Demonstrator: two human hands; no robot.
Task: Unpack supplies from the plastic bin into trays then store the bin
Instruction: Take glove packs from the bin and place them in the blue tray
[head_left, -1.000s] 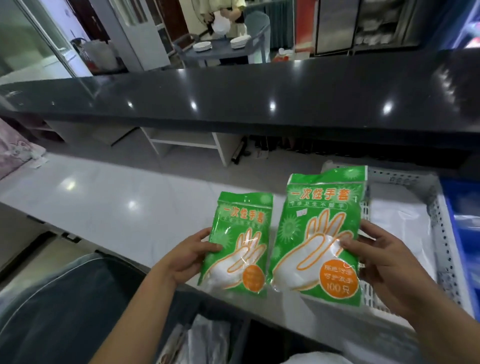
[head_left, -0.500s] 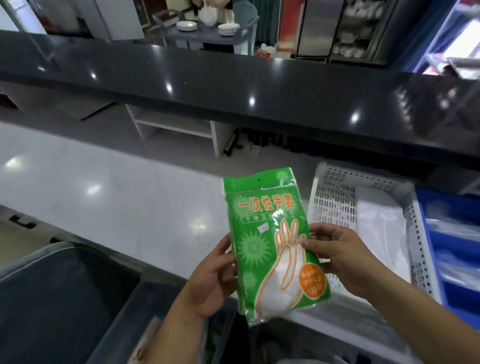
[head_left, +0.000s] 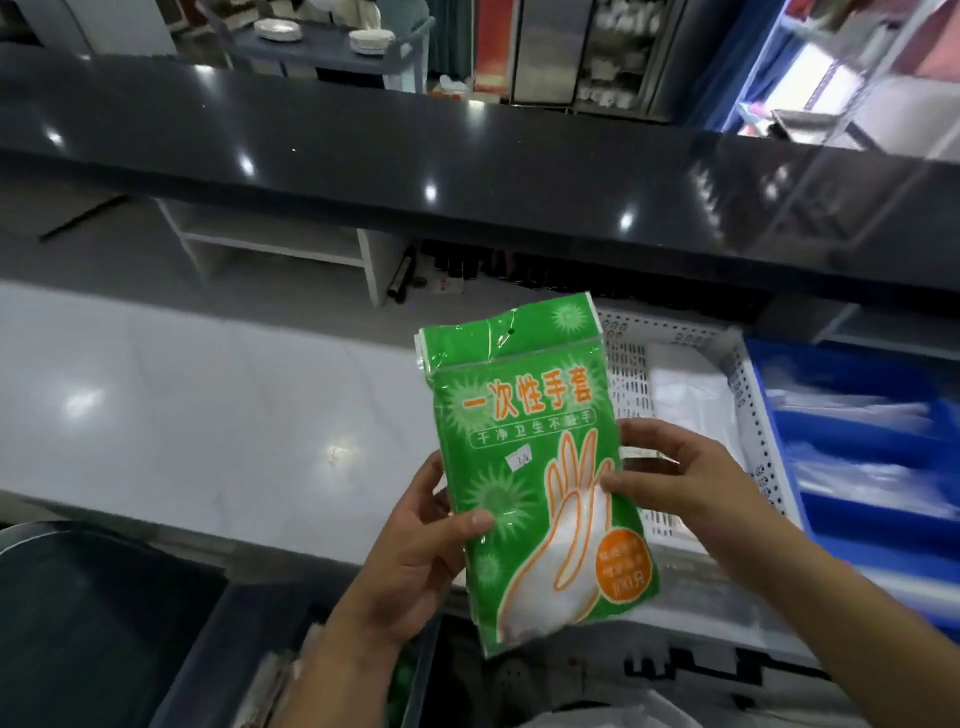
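Both hands hold a green pack of disposable gloves (head_left: 530, 467) upright in front of the person, its long axis near vertical, the sealed header up and tipped slightly left. The left hand (head_left: 415, 551) pinches the lower left edge, thumb across the front, while the right hand (head_left: 670, 473) pinches the right edge at mid-height, fingers curled behind. The white perforated tray (head_left: 748, 410) lies just beyond and to the right of the grip, nearer the right hand, with a blue tray (head_left: 857, 467) further right; the plastic bin (head_left: 208, 649) sits below the left hand.
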